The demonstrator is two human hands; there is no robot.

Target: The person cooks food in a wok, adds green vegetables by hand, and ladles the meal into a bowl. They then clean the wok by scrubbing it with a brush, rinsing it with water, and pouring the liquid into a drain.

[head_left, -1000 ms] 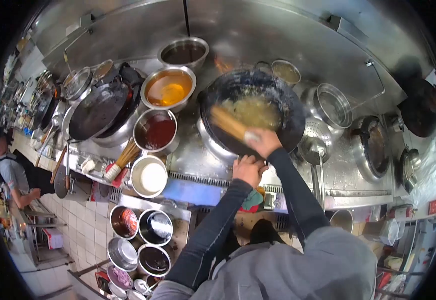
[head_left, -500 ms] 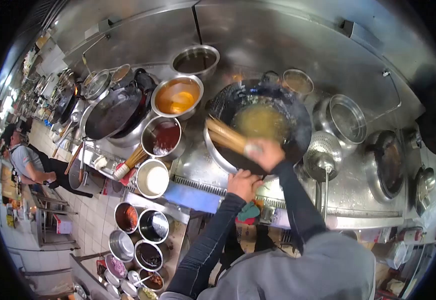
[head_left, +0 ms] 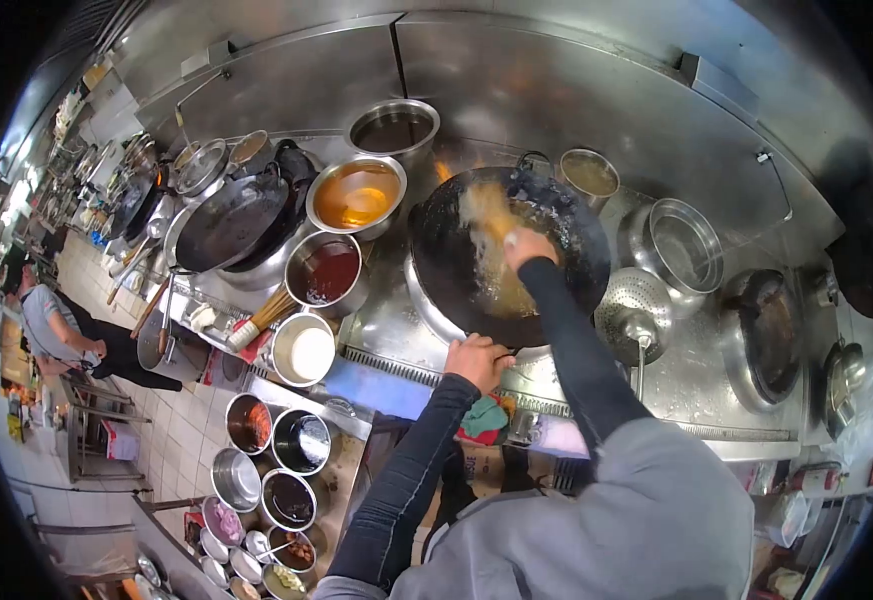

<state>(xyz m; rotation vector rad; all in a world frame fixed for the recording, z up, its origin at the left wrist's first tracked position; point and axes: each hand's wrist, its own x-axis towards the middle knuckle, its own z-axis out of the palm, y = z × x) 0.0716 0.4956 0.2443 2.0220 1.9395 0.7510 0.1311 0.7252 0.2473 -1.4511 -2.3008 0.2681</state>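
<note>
A dark wok (head_left: 439, 240) sits tilted on the stove with cloudy, yellowish liquid in it. My right hand (head_left: 533, 246) is closed around a bamboo wok brush (head_left: 498, 222), whose bristles are blurred against the wok's far inner side. At the near rim, my left hand (head_left: 479, 362) grips the wok's edge, its fingers curled there; what lies under them is hidden. Just below that hand hangs a bunched red and green cloth (head_left: 484, 418).
Left of the wok stand bowls of orange liquid (head_left: 357, 196) and red sauce (head_left: 324, 270), and a second brush (head_left: 265, 315). A perforated skimmer (head_left: 634, 312) lies to the right. Flame (head_left: 444, 171) shows behind the wok. A co-worker (head_left: 62, 330) stands far left.
My right hand has swept the brush from the near left rim up and across to the wok's far side. The wok now tilts more, and my left hand stays at its rim.
</note>
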